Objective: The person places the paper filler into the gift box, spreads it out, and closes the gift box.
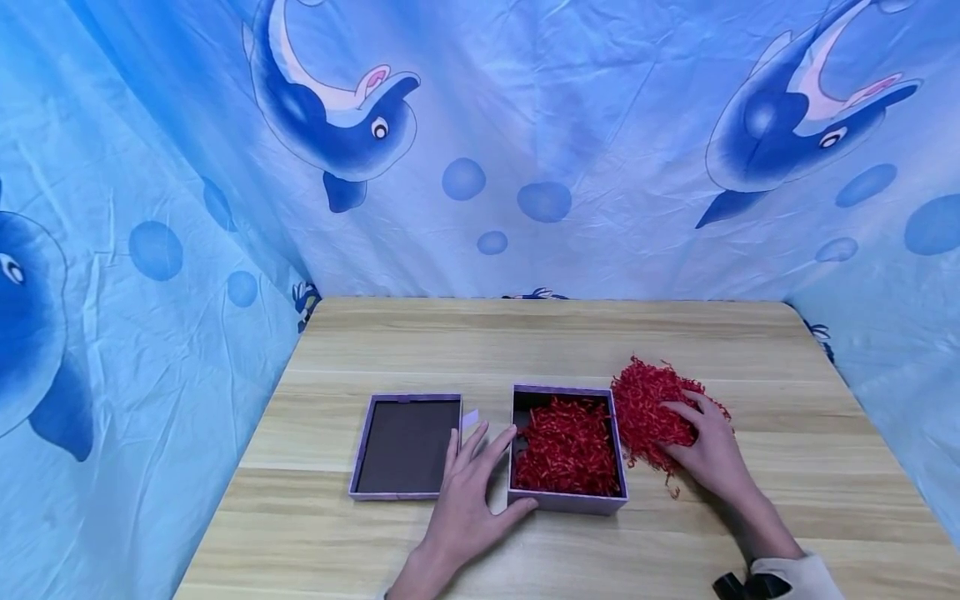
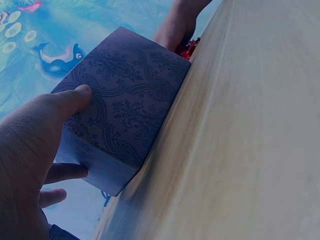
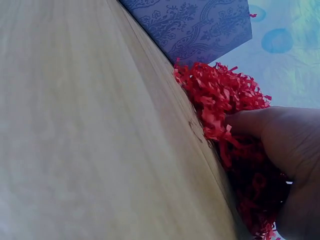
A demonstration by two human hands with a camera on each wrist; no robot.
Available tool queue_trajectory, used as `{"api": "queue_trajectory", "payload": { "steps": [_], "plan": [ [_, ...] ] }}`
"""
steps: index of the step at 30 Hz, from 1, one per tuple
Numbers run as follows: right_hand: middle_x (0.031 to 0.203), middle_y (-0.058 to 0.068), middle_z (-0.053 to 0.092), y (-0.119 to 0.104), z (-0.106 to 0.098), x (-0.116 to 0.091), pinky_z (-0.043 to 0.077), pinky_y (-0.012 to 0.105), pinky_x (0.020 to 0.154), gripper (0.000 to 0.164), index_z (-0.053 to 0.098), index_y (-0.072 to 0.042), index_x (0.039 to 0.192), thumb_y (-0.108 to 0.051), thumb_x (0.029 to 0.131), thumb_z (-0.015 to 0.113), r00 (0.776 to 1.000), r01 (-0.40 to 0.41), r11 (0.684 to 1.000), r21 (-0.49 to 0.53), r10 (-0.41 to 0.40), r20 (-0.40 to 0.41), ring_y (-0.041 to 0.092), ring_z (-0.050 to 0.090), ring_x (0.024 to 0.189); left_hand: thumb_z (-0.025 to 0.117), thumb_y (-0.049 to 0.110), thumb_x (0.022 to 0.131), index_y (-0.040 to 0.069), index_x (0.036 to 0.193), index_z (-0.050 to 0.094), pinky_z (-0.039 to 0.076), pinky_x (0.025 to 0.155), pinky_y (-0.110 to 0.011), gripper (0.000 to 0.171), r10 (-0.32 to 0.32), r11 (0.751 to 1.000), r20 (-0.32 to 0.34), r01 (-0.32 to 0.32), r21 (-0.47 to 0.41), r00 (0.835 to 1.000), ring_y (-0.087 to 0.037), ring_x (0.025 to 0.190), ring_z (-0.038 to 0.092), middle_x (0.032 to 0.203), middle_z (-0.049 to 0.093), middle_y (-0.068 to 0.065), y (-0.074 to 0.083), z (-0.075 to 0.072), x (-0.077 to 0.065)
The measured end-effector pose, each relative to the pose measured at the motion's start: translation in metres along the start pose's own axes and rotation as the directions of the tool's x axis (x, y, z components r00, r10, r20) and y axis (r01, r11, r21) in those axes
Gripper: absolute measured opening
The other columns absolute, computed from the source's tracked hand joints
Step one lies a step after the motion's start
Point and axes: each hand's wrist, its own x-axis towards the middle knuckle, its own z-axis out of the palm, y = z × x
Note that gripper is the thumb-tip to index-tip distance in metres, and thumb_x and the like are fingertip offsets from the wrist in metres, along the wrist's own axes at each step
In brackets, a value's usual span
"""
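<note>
A purple patterned box (image 1: 567, 502) stands on the table, its inside largely filled with red shredded paper (image 1: 570, 446). My left hand (image 1: 471, 502) steadies its near left corner, with the thumb on the front wall and the index finger along the left side. The other fingers are spread apart, as the left wrist view shows. To the right of the box lies a loose heap of red shredded paper (image 1: 651, 404). My right hand (image 1: 708, 446) grips into this heap from its right side, thumb and fingers sunk among the strands. In the right wrist view the thumb (image 3: 250, 121) presses into the shreds.
The box lid (image 1: 408, 446), dark inside with a purple rim, lies upturned to the left of the box. A small pale tab (image 1: 470, 418) shows between lid and box. The wooden table (image 1: 525, 333) meets a blue dolphin-print curtain (image 1: 495, 125) behind and at both sides.
</note>
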Motion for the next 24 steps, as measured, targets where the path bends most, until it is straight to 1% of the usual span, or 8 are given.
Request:
{"api": "queue_trajectory", "payload": {
  "steps": [4,7,14,17,18,20,22,24],
  "plan": [
    [0.135,0.040,0.062,-0.002,-0.001,0.001,0.049,0.080,0.097,0.064,0.077,0.004,0.122,0.016,0.061,0.094,0.999,0.020,1.000,0.003,-0.020,-0.037,0.065,0.059,0.121,0.091,0.059,0.082,0.030,0.170,0.046,0.026,0.124,-0.082,0.103,0.015,1.000,-0.005,-0.015,0.005,1.000,-0.040,0.153,0.053,0.156,0.067,0.003,-0.001,0.001,-0.001],
    [0.134,0.038,0.063,-0.003,-0.003,0.002,0.050,0.078,0.096,0.064,0.076,0.005,0.122,0.018,0.061,0.092,0.999,-0.004,1.000,0.025,0.005,-0.046,0.063,0.061,0.120,0.090,0.059,0.084,0.030,0.170,0.046,0.025,0.126,-0.081,0.102,0.011,1.000,0.005,-0.011,-0.008,1.000,-0.040,0.154,0.052,0.158,0.065,0.004,-0.002,0.001,-0.001],
    [0.143,0.040,0.058,-0.008,-0.013,0.005,0.045,0.085,0.104,0.062,0.072,0.010,0.129,0.019,0.070,0.088,0.991,-0.126,0.985,0.118,0.130,-0.026,0.067,0.055,0.129,0.090,0.057,0.084,0.029,0.170,0.046,0.022,0.129,-0.078,0.101,-0.017,1.000,0.032,0.018,-0.023,0.999,-0.037,0.157,0.048,0.158,0.065,0.004,0.000,-0.002,0.000],
    [0.145,0.039,0.057,-0.012,-0.019,0.007,0.045,0.082,0.107,0.060,0.071,0.011,0.131,0.018,0.074,0.087,0.986,-0.160,0.977,0.138,0.164,-0.017,0.066,0.054,0.131,0.091,0.056,0.084,0.030,0.170,0.045,0.022,0.129,-0.079,0.102,-0.016,1.000,0.030,0.016,-0.023,0.999,-0.037,0.157,0.048,0.157,0.066,0.003,0.000,-0.002,0.000],
    [0.146,0.038,0.057,-0.013,-0.021,0.008,0.049,0.072,0.112,0.060,0.071,0.011,0.132,0.018,0.075,0.087,0.985,-0.167,0.976,0.141,0.171,-0.017,0.065,0.054,0.132,0.091,0.056,0.083,0.030,0.170,0.045,0.023,0.129,-0.079,0.102,-0.012,1.000,0.026,0.013,-0.022,1.000,-0.037,0.157,0.049,0.157,0.066,0.002,0.000,-0.002,0.001],
    [0.146,0.038,0.057,-0.014,-0.025,0.009,0.051,0.043,0.118,0.058,0.071,0.011,0.132,0.017,0.076,0.087,0.984,-0.171,0.975,0.145,0.177,-0.025,0.064,0.054,0.132,0.091,0.057,0.083,0.030,0.171,0.045,0.024,0.128,-0.080,0.103,-0.005,1.000,0.020,0.005,-0.021,1.000,-0.038,0.156,0.050,0.158,0.065,0.002,-0.001,-0.002,0.001],
    [0.146,0.037,0.058,-0.015,-0.028,0.009,0.043,0.014,0.111,0.058,0.071,0.011,0.133,0.016,0.077,0.086,0.984,-0.167,0.974,0.150,0.175,-0.039,0.063,0.055,0.132,0.091,0.058,0.082,0.030,0.171,0.045,0.025,0.126,-0.081,0.103,0.004,1.000,0.012,-0.003,-0.013,1.000,-0.039,0.155,0.051,0.157,0.066,0.002,-0.001,-0.001,0.001],
    [0.146,0.038,0.058,-0.016,-0.031,0.009,0.029,-0.002,0.096,0.056,0.071,0.011,0.132,0.016,0.078,0.086,0.985,-0.155,0.976,0.155,0.165,-0.056,0.062,0.055,0.131,0.091,0.059,0.083,0.030,0.170,0.045,0.026,0.125,-0.082,0.103,0.009,1.000,0.008,-0.009,-0.009,1.000,-0.039,0.154,0.052,0.157,0.066,0.001,-0.001,-0.001,0.000]
  ]
}}
